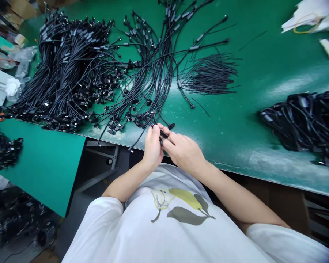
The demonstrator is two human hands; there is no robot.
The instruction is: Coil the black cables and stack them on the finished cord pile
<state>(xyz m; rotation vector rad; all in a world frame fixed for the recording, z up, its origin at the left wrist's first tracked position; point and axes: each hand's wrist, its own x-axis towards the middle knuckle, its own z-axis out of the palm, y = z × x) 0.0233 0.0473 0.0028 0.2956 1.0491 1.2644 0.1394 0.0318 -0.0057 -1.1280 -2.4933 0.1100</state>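
Observation:
Both hands meet at the front edge of the green table, around a small coil of black cable [163, 134]. My left hand [153, 144] is closed round it from the left, thumb on top. The fingers of my right hand [183, 151] pinch the same cable from the right. Part of the cable is hidden inside the fingers. Just beyond lies a loose spread of black cables [156, 73] with small connectors and grey sleeves. To its right sits a pile of short black ties [214, 75].
A large heap of black cables [68, 65] covers the table's left side. Bundled cables [304, 120] lie at the right. White paper with a yellow rubber band [307, 27] is at the far right. A lower green board [44, 157] adjoins at left.

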